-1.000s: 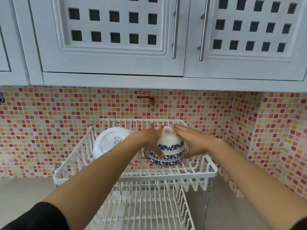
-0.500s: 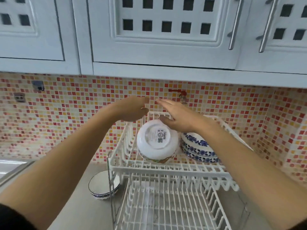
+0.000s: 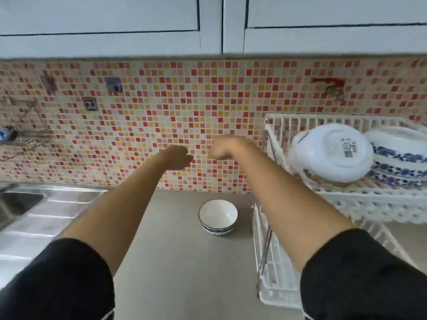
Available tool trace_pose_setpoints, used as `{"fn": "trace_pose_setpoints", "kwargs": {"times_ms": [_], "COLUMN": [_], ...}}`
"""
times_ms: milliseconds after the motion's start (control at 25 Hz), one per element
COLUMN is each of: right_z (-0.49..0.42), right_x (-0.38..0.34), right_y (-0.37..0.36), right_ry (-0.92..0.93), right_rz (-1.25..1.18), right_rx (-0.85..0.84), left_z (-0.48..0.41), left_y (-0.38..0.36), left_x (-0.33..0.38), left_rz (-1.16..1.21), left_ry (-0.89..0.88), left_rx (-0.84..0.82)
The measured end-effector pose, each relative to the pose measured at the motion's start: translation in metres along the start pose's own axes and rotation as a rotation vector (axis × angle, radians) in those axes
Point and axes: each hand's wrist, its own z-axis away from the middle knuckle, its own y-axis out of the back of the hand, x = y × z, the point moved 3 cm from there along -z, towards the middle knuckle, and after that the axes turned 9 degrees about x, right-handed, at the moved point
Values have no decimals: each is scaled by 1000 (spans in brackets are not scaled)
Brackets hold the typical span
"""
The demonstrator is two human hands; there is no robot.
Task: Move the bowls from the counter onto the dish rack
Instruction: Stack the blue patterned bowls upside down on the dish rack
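A small white bowl [image 3: 218, 217] with a blue rim and blue band stands upright on the grey counter [image 3: 175, 262], just left of the white two-tier dish rack [image 3: 360, 196]. On the rack's upper tier a white bowl [image 3: 330, 152] lies tilted with its labelled base toward me, and blue-patterned bowls [image 3: 399, 155] sit right of it. My left hand [image 3: 176, 157] and right hand [image 3: 225, 147] hover side by side in front of the tiled wall, above the counter bowl. Both hold nothing, fingers loosely curled and blurred.
A steel sink [image 3: 20, 202] with its drainboard lies at the left. The mosaic backsplash [image 3: 161, 116] carries sockets and a red tap fitting [image 3: 332, 85]. White cabinets [image 3: 208, 24] hang overhead. The rack's lower tier [image 3: 275, 273] stands close beside the counter bowl.
Both hands let go of the blue-patterned bowls on the upper tier and swung left, empty. My view turned left and down, bringing the counter bowl and sink into sight.
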Motion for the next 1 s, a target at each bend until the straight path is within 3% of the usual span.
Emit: {"fn": "trace_pose_setpoints", "kwargs": {"times_ms": [160,360,640,840,1000], "right_z": [-4,10,-13,-16,-1], "right_x": [16,57,81,77,61], "right_y": [-119,-231,-308,-319,-305], "right_ry": [-333,-621,-736,-770,-624], "right_rz": [-315,-368,-505,-600,-692], "right_rx": [-37,89,-9,-34,72], "left_z": [-2,-1,-17,-17,-17], "left_y": [-99,-198,-274,-289,-271], "left_x": [-28,-33,-21,-19,-45], "left_rz": [92,206,480,503,428], "left_ry": [43,146,398,373,357], "left_rx": [-169,-249,-214,-233,-165]}}
